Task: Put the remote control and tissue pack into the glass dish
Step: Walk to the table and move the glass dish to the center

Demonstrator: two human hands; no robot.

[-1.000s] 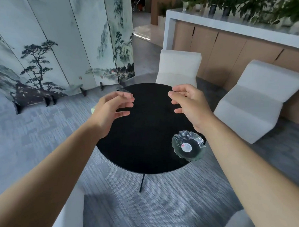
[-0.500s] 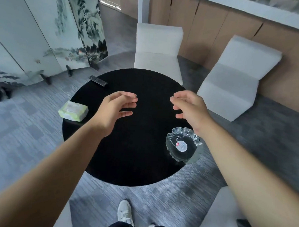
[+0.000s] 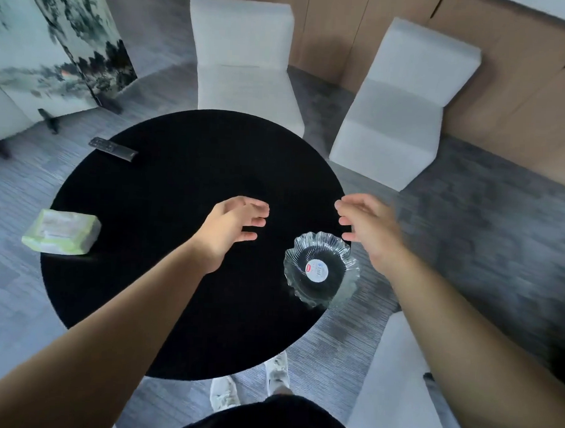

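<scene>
A round black table (image 3: 161, 299) carries all three objects. The scalloped glass dish (image 3: 349, 291), with a white sticker inside, sits at the right edge, partly over the rim. A black remote control (image 3: 113, 149) lies at the far left edge. A pale green tissue pack (image 3: 62, 232) rests on the left edge, overhanging it. My left hand (image 3: 232, 226) hovers over the table's middle, fingers spread and holding nothing. My right hand (image 3: 369, 229) hangs just beyond the dish, also open and empty, and blurred.
Two white low chairs (image 3: 246, 57) (image 3: 406, 99) stand behind the table, and a third (image 3: 393, 396) is at the near right. A painted folding screen (image 3: 55, 42) stands at the far left. My white shoes (image 3: 251, 387) show below the table edge on grey carpet.
The view has tilted further down and come closer, so the whole table, remote and tissue pack now show. Both hands stay open and empty above the table, nearer the dish.
</scene>
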